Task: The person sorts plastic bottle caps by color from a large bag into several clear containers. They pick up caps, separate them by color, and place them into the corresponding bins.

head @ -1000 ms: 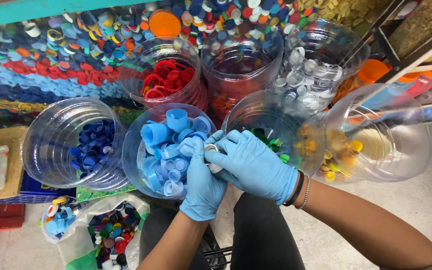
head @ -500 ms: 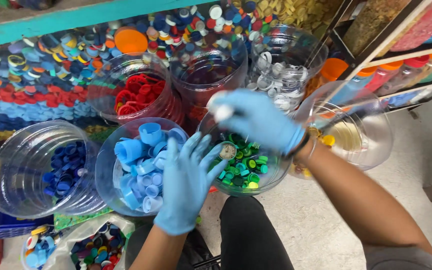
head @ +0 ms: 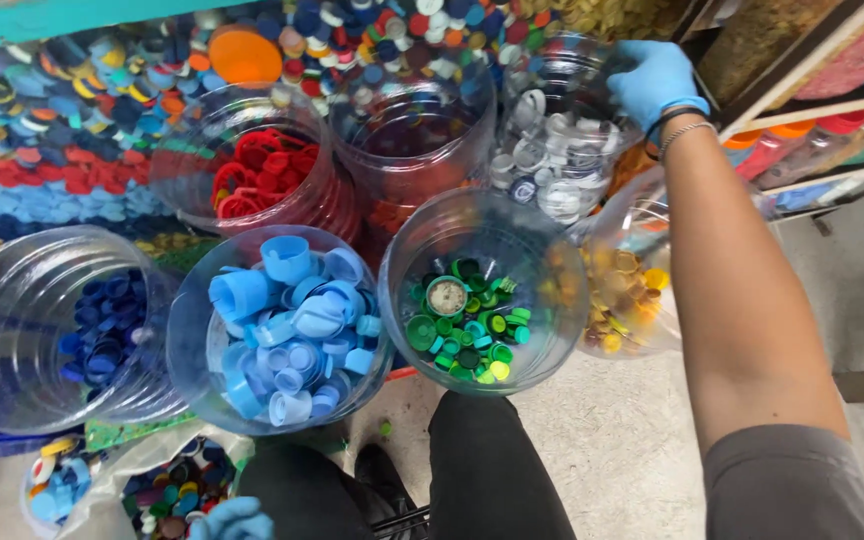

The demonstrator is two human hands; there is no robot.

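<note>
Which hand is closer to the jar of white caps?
Right. The right hand is at the rim of the jar of white caps; the left hand is low, by the bag of mixed caps.

Both hands wear thin, smooth blue rubbery gloves, the right hand (head: 655,80) matt with a metal chain bracelet (head: 685,133) at the wrist. The jars (head: 482,290) are clear glossy plastic catching highlights; the caps (head: 297,330) inside are smooth plastic, and the floor (head: 632,450) looks rough and speckled.
</note>
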